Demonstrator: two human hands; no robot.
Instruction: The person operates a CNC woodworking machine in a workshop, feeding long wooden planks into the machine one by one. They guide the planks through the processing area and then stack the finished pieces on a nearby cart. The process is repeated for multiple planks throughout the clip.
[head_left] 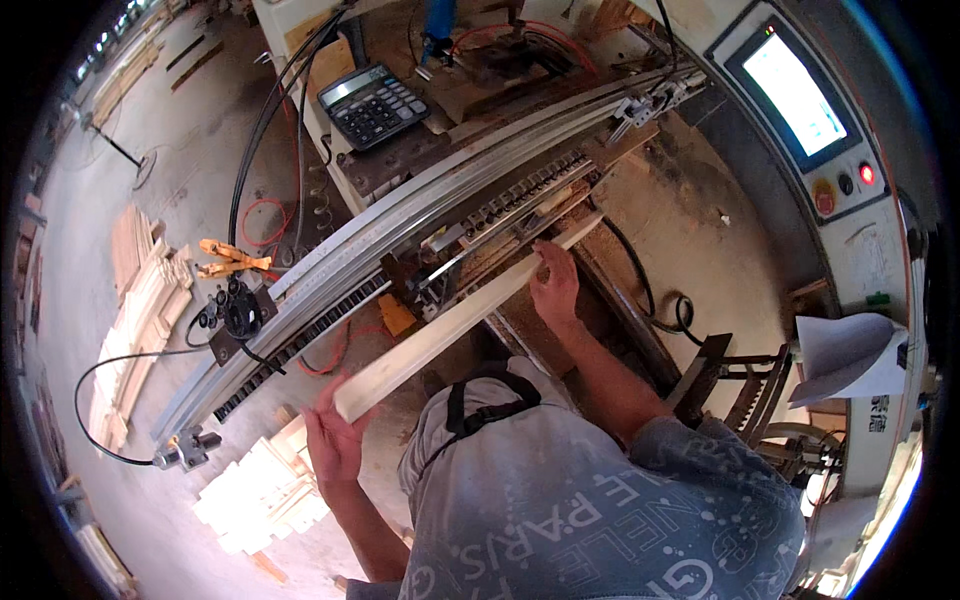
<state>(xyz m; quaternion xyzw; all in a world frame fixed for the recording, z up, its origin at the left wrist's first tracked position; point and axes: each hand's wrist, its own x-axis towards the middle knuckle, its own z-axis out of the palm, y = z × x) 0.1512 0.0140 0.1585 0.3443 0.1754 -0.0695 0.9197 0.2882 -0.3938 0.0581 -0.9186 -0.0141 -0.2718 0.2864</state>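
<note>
A long, pale wooden strip [440, 338] lies slantwise between my hands, its near end at the left and its far end up at the right. My left hand [335, 445] holds the near end, fingers along its edge. Farther up, my right hand [556, 288] grips the strip between thumb and fingers. Just beyond it runs a machine's long metal rail [350, 245], with a toothed rack [335, 315] alongside. The strip's far part reaches over the machine bed, right of an orange block [397, 315]. Whether it touches the bed, I cannot tell.
A black calculator [372, 105] rests on the machine's top. At the right stands a control panel with a lit screen [795, 95] and buttons; papers [850, 355] hang below. Wooden pieces [265, 490] are piled on the floor at the left. Black cables [240, 170] hang by the rail.
</note>
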